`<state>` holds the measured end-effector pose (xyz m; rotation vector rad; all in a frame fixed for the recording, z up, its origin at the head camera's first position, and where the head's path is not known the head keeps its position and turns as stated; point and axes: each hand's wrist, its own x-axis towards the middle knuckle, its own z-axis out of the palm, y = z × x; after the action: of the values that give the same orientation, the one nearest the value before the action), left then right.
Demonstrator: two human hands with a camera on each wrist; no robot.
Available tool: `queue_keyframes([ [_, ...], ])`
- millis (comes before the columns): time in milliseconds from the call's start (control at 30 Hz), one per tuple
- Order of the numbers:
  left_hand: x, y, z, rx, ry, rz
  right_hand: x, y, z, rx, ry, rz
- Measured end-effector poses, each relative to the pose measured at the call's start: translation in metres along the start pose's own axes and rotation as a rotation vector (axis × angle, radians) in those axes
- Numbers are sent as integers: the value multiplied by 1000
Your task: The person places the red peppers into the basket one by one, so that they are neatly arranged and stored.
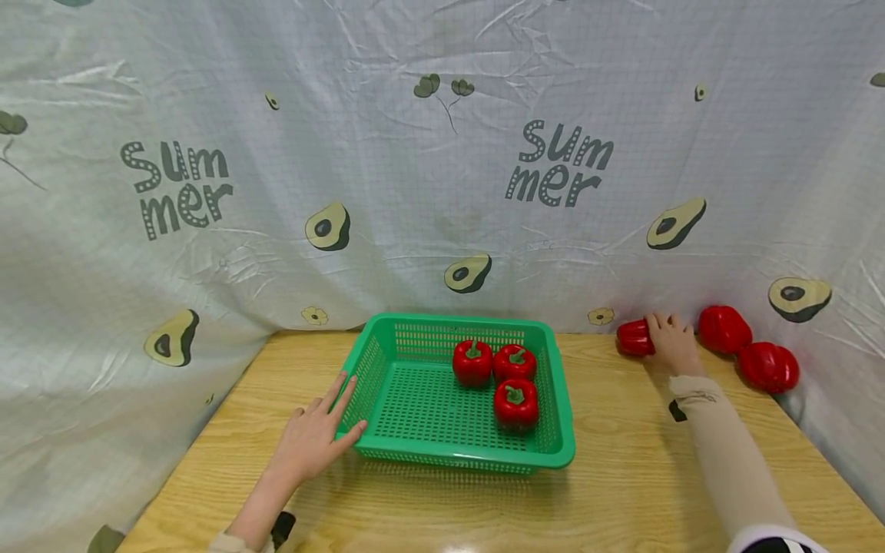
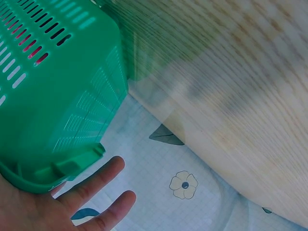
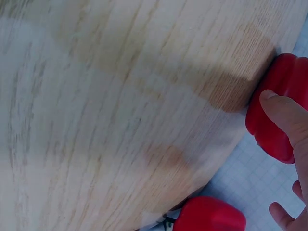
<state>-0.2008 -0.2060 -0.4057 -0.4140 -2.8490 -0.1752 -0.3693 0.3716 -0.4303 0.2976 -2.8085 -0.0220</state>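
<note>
My left hand (image 1: 309, 444) rests on the left rim of a green plastic basket (image 1: 456, 453), fingers straight and spread. In the left wrist view, fingers (image 2: 96, 185) reach past the basket's rim. Three red bell peppers (image 1: 515, 403) with green stems stand in the basket's right half. At the back right of the table, my right hand (image 1: 674, 347) grips a red bell pepper (image 1: 632, 338) that lies on its side. Its thumb (image 3: 279, 108) presses on the pepper in the right wrist view; the far side of the grip is hidden.
Two more red bell peppers (image 1: 724, 330) lie right of my right hand, along the edge of the wooden table (image 1: 622, 476). A white cloth (image 1: 387, 153) printed with avocados and lettering hangs behind the table and at its sides.
</note>
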Motion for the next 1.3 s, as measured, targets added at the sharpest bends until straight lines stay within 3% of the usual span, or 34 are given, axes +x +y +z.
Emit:
queue_keyframes([
  [267,0,0,3,-1,12,10,-7,6,-1,36,-23,-2],
  [600,0,-1,5,-7,22,19,-14,8,-3,43,23,-57],
  [1300,-2,-6,7,-25,32,26,-32,-17,-28,86,155,-174],
])
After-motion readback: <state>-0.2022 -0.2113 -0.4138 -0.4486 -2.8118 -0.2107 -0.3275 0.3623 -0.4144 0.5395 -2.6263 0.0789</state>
